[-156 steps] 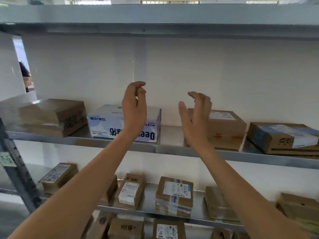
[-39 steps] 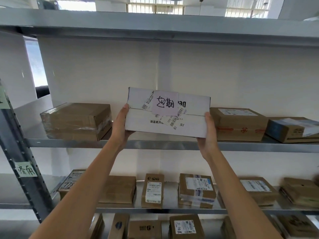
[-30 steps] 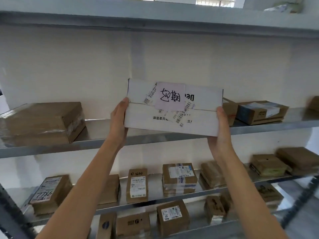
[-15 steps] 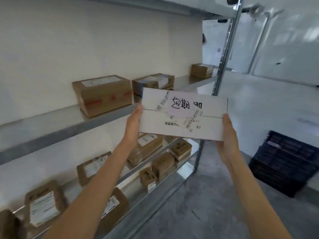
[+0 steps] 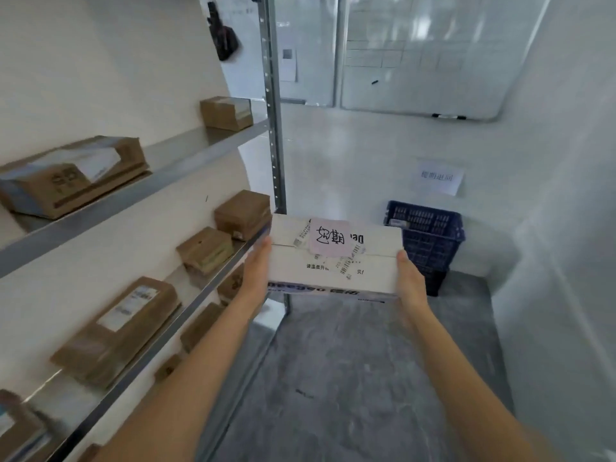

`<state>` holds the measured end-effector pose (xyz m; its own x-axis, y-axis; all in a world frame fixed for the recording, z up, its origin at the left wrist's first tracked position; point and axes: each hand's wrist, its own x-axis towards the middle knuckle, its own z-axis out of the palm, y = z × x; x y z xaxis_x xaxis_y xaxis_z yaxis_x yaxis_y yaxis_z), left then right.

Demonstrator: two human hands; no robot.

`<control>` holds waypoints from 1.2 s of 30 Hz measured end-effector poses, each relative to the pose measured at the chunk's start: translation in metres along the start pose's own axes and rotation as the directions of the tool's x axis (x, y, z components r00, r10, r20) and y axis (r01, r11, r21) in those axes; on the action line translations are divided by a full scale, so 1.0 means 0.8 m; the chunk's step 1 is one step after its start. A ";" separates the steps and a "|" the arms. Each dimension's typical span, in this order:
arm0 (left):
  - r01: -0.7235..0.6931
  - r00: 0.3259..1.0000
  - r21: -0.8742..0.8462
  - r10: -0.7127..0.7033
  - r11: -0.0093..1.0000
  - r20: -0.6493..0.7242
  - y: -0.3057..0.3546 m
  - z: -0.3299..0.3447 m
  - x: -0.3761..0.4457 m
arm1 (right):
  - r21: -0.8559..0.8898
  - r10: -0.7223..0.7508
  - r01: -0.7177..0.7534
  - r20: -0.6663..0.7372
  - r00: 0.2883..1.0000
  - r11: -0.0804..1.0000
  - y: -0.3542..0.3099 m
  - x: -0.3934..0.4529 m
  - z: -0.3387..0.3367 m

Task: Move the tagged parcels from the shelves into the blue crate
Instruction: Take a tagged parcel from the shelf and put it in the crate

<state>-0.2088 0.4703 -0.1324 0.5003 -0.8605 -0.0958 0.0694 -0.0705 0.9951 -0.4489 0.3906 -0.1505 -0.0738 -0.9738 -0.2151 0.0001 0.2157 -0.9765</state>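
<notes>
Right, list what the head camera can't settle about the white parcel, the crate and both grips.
- blue crate: its inside is hidden by its front wall and the white parcel.
- pink tag: handwriting upside down, unreadable.
- left hand and right hand: fingers hidden behind the parcel ends; grip unclear.
- Lowest shelf parcels: cut off, blurred.

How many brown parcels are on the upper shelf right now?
2. A taped parcel at the left edge, a small parcel at the far end. Others may lie out of frame.
</notes>
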 end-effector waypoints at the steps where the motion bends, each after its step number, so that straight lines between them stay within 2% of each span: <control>1: 0.017 1.000 0.010 -0.017 1.000 0.006 -0.006 0.014 0.017 | 0.019 -0.004 0.004 -0.026 1.000 1.000 0.005 0.014 -0.005; 7: 0.070 0.994 0.087 -0.076 0.994 0.073 -0.028 0.104 0.123 | 0.018 -0.046 0.050 -0.171 0.984 0.999 0.009 0.109 -0.027; 16: 0.106 0.971 0.142 -0.133 0.984 0.198 -0.050 0.261 0.245 | 0.048 0.055 -0.042 -0.310 0.949 0.998 0.016 0.260 -0.090; 20: 0.106 0.969 0.159 -0.138 0.982 0.204 -0.066 0.336 0.293 | 0.066 0.087 -0.071 -0.299 0.950 0.995 0.023 0.335 -0.123; 25: 0.140 0.966 0.209 -0.180 0.968 0.185 -0.091 0.411 0.358 | 0.011 0.042 -0.041 -0.279 0.959 0.999 0.017 0.425 -0.155; 36: 0.198 0.925 0.225 -0.257 0.954 0.279 -0.115 0.563 0.536 | -0.009 0.088 -0.096 -0.320 0.943 0.995 -0.001 0.652 -0.185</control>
<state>-0.3893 -0.1194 -0.2542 0.2044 -0.9187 -0.3380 -0.0287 -0.3507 0.9360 -0.6347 -0.1071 -0.2596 -0.3892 -0.8765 -0.2833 -0.0023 0.3085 -0.9512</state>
